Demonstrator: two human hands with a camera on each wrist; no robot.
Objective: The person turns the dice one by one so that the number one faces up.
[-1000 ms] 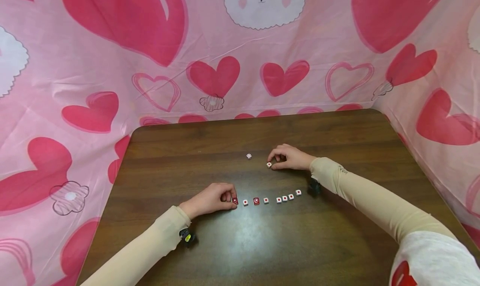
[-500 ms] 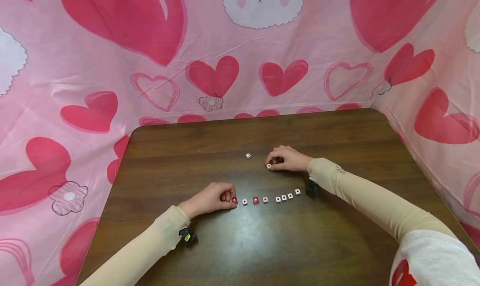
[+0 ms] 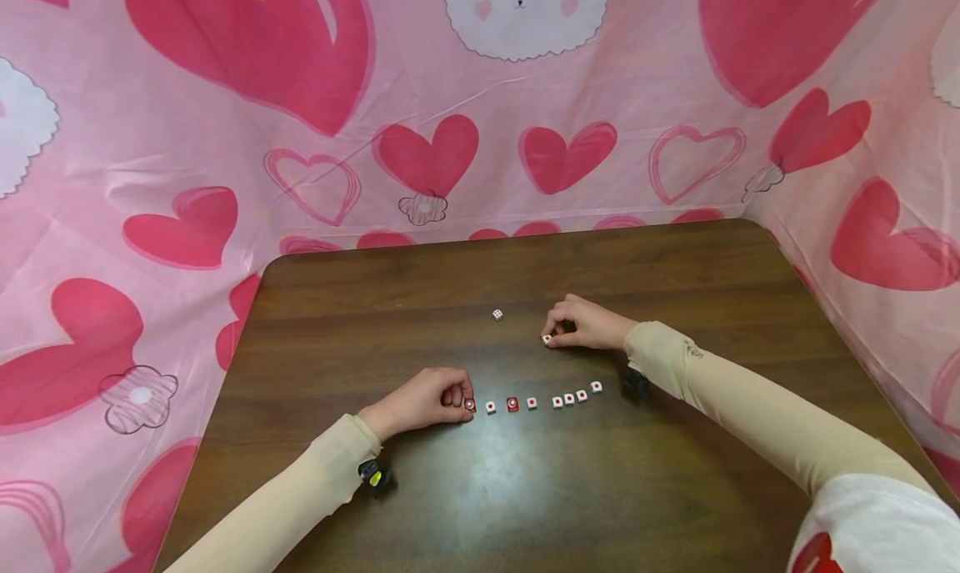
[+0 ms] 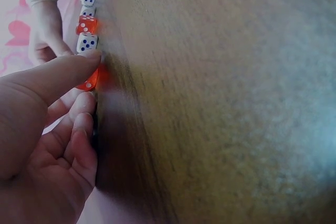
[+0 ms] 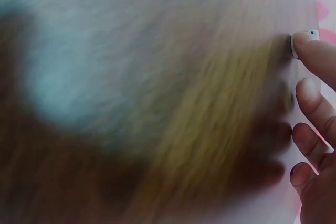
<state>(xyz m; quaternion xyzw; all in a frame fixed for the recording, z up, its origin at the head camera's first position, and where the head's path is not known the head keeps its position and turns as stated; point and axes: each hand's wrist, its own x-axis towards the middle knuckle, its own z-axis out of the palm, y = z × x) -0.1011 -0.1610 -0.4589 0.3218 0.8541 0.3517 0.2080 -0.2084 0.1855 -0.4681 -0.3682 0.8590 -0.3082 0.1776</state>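
Observation:
A row of small dice runs across the table in the head view. At its left end my left hand [image 3: 426, 402] pinches a red die [image 3: 470, 404] between thumb and fingers; in the left wrist view, the thumb covers part of that red die [image 4: 89, 83]. Farther back, my right hand [image 3: 588, 323] pinches a white die [image 3: 547, 339] with a red dot on top. The right wrist view shows the same white die [image 5: 314, 35] at the fingertips. In the row stand a white die [image 3: 491, 407], another red die [image 3: 512, 404] and several more white dice [image 3: 557, 402].
A lone white die [image 3: 497, 314] lies at the back, left of the right hand. The brown wooden table [image 3: 360, 306] is bordered by a pink heart-patterned cloth [image 3: 502, 89] behind and at both sides.
My right hand has moved a little nearer and to the right with the white die between its fingers. My left hand stays in place on the red die.

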